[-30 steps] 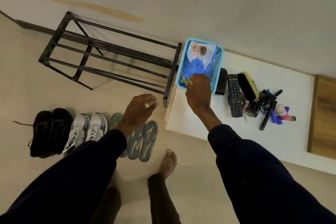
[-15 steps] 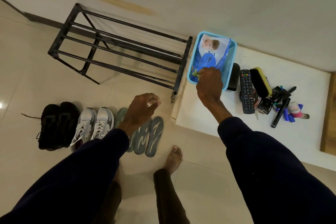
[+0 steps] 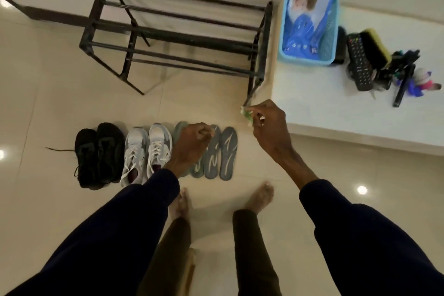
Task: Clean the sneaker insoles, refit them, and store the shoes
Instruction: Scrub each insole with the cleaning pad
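Right hand [image 3: 271, 127] off basket [image 3: 307, 61], maybe pinching wipe [image 3: 246, 113]

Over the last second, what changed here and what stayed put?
The right hand drew back from the blue basket toward the person, carrying the green-and-white piece it pinches. The left hand stays above the insoles, pinching a pale scrap. The grey sneakers, insoles and rack lie as before.

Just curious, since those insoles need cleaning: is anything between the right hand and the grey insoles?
Nothing visible does. The right hand, pinching a small green-white scrap, has open air down to the two rightmost insoles; the left hand covers the others from this view.
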